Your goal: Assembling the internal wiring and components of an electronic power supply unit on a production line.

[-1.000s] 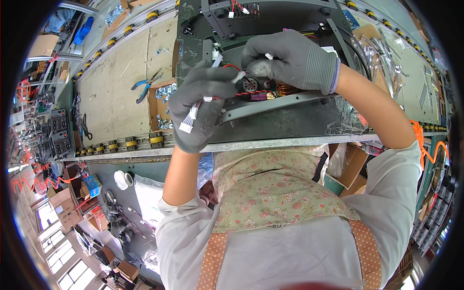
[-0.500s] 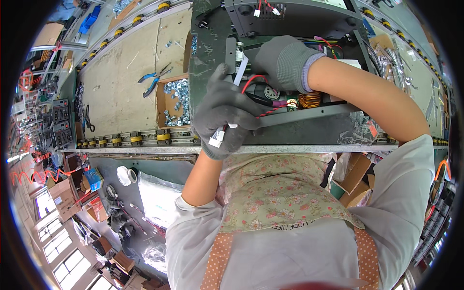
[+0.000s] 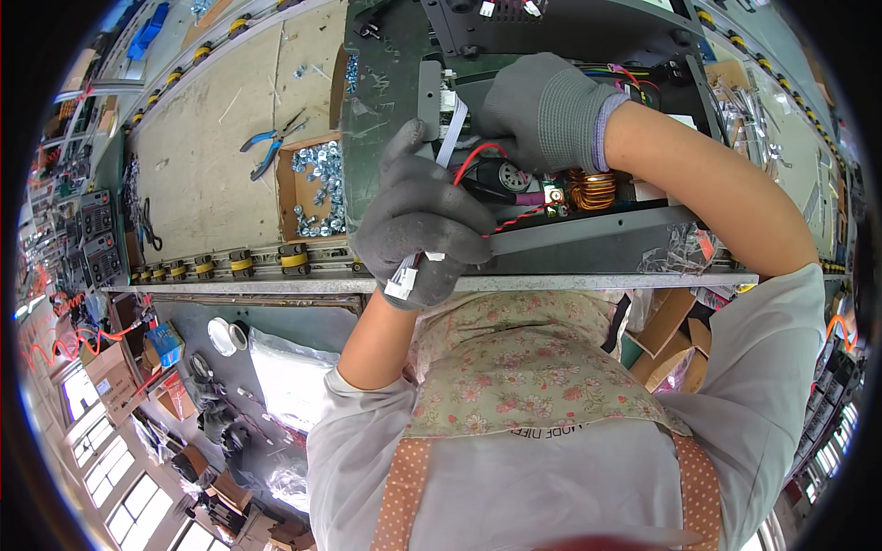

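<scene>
A dark metal equipment case [image 3: 588,230] lies open in front of me, its insides full of wires and electronic parts. My left hand [image 3: 418,216], in a grey glove, is closed on a bundle of wires at the case's left edge. White plug connectors [image 3: 401,283] stick out of that hand near the wrist. A red wire [image 3: 470,158] and a flat white ribbon cable [image 3: 452,133] run from beside it into the case. My right hand [image 3: 542,110], also gloved, reaches inside with fingers bent down; its fingertips are hidden. A copper coil [image 3: 591,190] sits just below its wrist.
Left of the case stands a cardboard box of screws [image 3: 317,184], with blue-handled pliers [image 3: 266,151] beside it. A dark perforated panel [image 3: 570,37] rises behind the case. Loose metal parts [image 3: 749,119] lie at the right. The metal bench edge [image 3: 551,282] runs before my apron.
The view has shifted slightly, moving the bench things a little left and up. Both hands keep nearly the same places, the left still closed on the wires.
</scene>
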`<state>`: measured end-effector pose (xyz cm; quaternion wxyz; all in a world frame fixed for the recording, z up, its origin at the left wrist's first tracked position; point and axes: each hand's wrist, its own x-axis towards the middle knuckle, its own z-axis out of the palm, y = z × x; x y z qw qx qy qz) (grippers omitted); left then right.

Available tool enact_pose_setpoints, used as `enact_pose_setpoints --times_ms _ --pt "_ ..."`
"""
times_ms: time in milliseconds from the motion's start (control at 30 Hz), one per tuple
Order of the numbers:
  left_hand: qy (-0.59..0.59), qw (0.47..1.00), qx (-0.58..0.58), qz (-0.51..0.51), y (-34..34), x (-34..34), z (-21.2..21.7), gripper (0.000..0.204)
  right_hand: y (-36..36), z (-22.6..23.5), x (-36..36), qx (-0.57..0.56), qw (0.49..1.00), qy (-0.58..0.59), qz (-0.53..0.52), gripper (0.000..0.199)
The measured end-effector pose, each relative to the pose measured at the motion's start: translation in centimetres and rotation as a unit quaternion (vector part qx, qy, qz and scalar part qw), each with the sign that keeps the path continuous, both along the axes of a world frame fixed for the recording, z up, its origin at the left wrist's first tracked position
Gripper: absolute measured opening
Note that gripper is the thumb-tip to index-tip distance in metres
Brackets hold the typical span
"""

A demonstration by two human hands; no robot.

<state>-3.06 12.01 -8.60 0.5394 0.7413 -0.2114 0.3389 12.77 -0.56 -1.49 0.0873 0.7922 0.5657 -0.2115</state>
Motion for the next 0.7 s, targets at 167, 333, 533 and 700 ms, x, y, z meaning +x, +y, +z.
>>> enact_pose_setpoints --times_ms 167,333,533,700 --pt "0.015 1.000 0.013 0.018 -0.4 -0.2 0.8 0.025 0.6 0.2 0.5 -0.011 0.999 0.020 0.046 0.016" --pt "0.018 0.999 0.035 0.019 -0.3 0.0 0.6 0.025 0.5 -0.9 0.5 -0.001 0.997 0.022 0.078 0.015" --pt "0.022 0.999 0.048 0.005 0.2 0.1 1.0 0.018 0.0 -1.0 0.0 0.049 0.998 -0.016 0.034 0.020" --pt "0.041 0.999 -0.001 -0.022 0.6 -0.7 0.5 0.018 -1.3 0.1 0.7 0.192 0.970 0.145 0.040 0.015"
